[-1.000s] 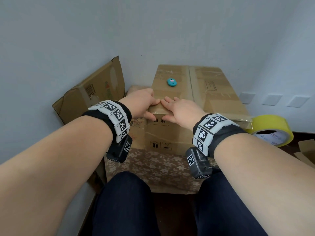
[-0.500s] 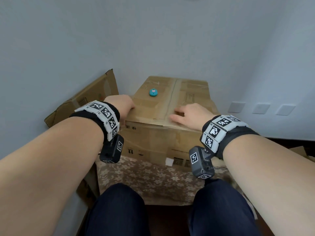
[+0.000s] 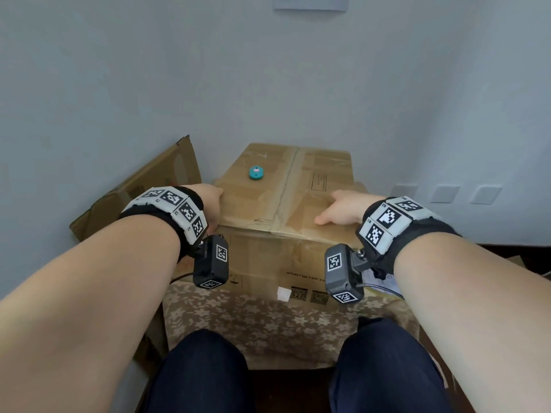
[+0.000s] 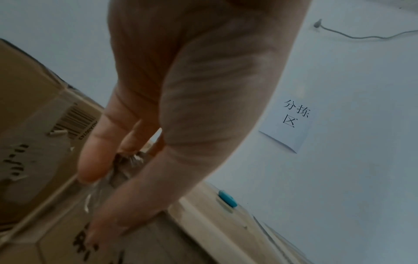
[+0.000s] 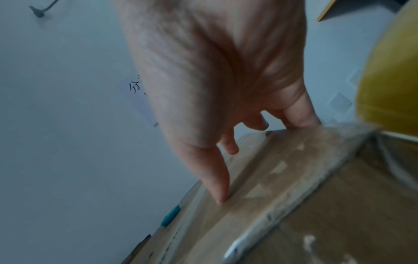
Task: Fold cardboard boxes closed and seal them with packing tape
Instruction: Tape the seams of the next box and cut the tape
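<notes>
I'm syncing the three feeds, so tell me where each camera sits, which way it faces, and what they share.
Head: worn on the head, facing forward and down at the cardboard box; both forearms, both hands and the knees show.
Left wrist: looks along the left hand at the box's left edge.
Right wrist: looks along the right hand at the box top, yellow tape roll beside.
Shared: all three see the teal object on the box.
</notes>
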